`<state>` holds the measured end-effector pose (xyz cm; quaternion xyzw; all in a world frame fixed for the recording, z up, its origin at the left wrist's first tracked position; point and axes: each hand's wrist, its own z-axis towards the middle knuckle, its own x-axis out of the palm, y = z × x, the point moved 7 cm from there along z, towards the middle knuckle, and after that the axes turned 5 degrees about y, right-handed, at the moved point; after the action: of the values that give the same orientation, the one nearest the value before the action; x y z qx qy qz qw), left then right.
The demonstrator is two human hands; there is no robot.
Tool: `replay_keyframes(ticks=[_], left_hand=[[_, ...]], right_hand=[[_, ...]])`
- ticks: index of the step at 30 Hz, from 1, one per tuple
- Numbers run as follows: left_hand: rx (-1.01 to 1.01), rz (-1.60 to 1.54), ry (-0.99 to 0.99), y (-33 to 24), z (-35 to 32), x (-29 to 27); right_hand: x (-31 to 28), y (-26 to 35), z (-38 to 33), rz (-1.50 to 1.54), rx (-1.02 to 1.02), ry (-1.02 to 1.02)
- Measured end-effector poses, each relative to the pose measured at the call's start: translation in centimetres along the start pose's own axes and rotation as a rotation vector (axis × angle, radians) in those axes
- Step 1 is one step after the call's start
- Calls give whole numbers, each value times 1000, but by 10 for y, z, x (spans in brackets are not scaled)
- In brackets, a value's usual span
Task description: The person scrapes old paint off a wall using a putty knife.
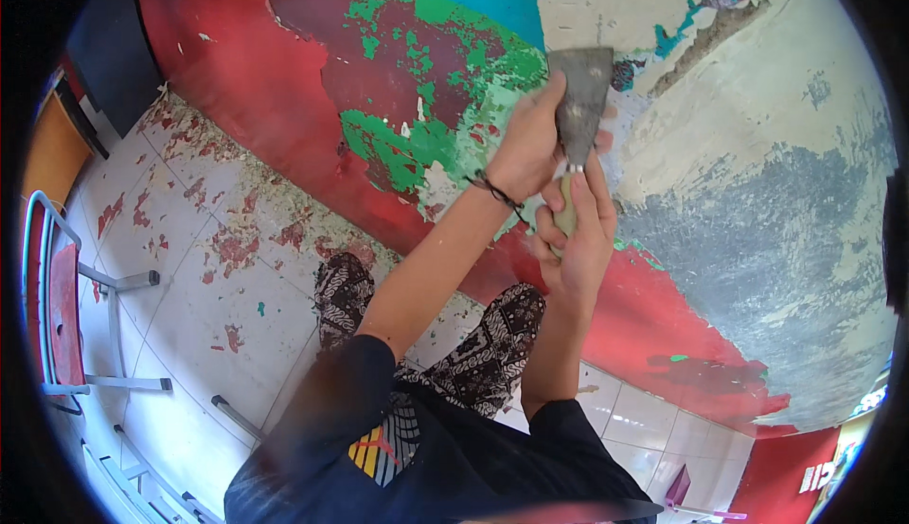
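Observation:
A scraper (583,98) with a wide grey metal blade and a pale handle is in front of the wall (492,126), blade edge pointing up. My right hand (584,230) is wrapped round the handle. Higher up, my left hand (532,141), with a dark cord bracelet at the wrist, grips the blade from its left side. Its thumb lies along the front, while fingertips show past the blade's right edge. The wall carries torn layers of red, maroon, green and blue paint, with bare cream and grey patches. Whether the blade edge touches the wall, I cannot tell.
Paint flakes (237,245) litter the white tiled floor (218,354) along the wall's foot. At the left stands a metal-framed chair (66,316) with a red part. A dark panel (109,51) is at the upper left, and a purple dustpan-like thing (678,486) lies at the lower right.

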<state>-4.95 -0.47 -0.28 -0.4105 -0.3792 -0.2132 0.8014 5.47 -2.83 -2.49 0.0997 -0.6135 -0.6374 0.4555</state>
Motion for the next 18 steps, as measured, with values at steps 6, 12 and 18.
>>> replay_keyframes(ticks=[6, 12, 18], left_hand=[[72, 105, 6, -25, 11, -9], [-57, 95, 72, 3, -1, -16], [-41, 65, 78, 4, 1, -19]], right_hand=[[28, 6, 11, 2, 25, 59], [-1, -4, -8, 50, 17, -9], [12, -7, -7, 134, 9, 22]])
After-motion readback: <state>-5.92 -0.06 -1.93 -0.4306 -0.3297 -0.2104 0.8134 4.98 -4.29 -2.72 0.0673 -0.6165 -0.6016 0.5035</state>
